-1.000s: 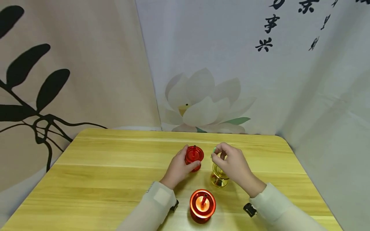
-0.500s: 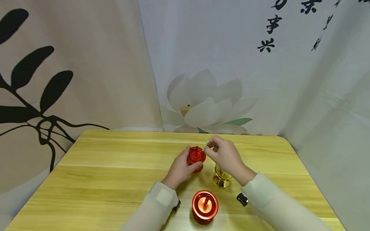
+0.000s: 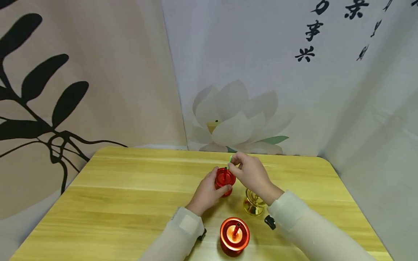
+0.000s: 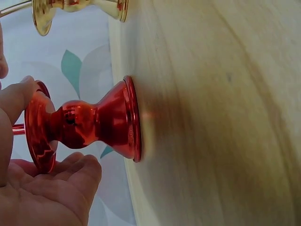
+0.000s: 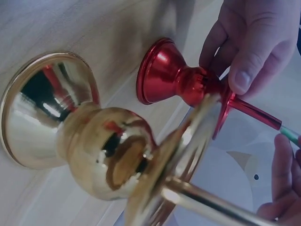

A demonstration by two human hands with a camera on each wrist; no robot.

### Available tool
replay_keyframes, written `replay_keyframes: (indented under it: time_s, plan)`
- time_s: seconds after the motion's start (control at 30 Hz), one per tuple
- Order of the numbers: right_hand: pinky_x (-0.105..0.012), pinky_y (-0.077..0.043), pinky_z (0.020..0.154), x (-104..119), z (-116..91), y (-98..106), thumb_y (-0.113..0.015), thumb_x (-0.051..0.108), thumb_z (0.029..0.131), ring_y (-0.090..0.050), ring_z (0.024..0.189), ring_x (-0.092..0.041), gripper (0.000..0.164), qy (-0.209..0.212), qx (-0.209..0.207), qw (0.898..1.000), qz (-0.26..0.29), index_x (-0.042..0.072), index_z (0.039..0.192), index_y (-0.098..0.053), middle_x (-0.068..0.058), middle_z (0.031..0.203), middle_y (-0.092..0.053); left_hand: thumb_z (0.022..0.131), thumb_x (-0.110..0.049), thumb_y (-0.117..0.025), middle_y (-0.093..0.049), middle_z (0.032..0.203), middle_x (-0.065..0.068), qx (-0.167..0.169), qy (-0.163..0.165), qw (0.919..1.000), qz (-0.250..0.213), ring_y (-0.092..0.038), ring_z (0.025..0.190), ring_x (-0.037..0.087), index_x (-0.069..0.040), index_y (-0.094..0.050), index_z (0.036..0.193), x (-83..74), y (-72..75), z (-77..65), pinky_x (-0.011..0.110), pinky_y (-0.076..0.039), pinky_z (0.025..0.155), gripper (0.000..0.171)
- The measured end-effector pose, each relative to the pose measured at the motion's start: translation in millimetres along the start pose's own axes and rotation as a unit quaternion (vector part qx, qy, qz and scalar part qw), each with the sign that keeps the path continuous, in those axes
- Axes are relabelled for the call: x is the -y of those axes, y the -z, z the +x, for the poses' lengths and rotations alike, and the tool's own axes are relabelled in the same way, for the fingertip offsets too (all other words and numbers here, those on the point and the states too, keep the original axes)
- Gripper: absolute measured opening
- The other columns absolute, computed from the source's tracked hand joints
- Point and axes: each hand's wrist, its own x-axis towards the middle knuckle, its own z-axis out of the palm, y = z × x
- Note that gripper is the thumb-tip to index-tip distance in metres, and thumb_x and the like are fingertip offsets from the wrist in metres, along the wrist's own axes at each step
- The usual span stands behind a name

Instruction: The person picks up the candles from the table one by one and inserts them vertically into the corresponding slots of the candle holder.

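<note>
With its thumb on the rim and fingers at the far side, my left hand [image 3: 207,190] holds the dish of a red metallic candlestick [image 4: 77,123]. Its base stands on the table. My right hand [image 3: 250,175] pinches a thin green stick [image 5: 289,135] above it. In the right wrist view the stick's lower end meets the mouth of the red tube [image 5: 256,113]; whether it is inside, I cannot tell. A gold candlestick [image 3: 253,209] stands upright below the right hand. Nearer me is a larger orange-red candlestick [image 3: 232,239], also upright.
The wooden table [image 3: 130,203] carries all three candlesticks. Its back edge meets a hanging cloth [image 3: 241,119] printed with a lotus, leaves and characters. The gold candlestick is close under the right forearm.
My right hand has moved left, from over the gold candlestick to the top of the red one, bringing the green stick. The left hand keeps its hold; the head view shifts slightly.
</note>
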Motion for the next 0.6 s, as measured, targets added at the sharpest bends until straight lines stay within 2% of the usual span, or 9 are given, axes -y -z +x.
replay_keyframes:
  time_s: [0.4,0.6]
  plan:
    - [-0.027,-0.053,0.058,4.3,-2.3,1.3,-0.070,0.020,0.094,-0.060,0.067,-0.008,0.005,0.002,0.016,1.000,-0.025,0.015,0.092,-0.070,0.006,0.089,-0.072,0.094,-0.034,-0.072,-0.045,0.148,0.024,-0.003,-0.017,0.9998,-0.004,-0.051,0.130,0.038,0.007,-0.028,0.154,1.1,-4.1,-5.0,0.053,-0.044,0.107,0.085]
    - [-0.029,-0.057,0.065,7.0,-3.6,2.9,-0.074,0.021,0.093,-0.063,0.072,-0.007,0.004,0.000,0.022,0.999,-0.031,0.017,0.095,-0.075,0.006,0.090,-0.073,0.093,-0.037,-0.072,-0.045,0.150,0.021,-0.012,-0.024,0.9996,-0.005,-0.051,0.131,0.037,0.004,-0.030,0.155,5.4,-1.4,-3.9,0.052,-0.044,0.108,0.085]
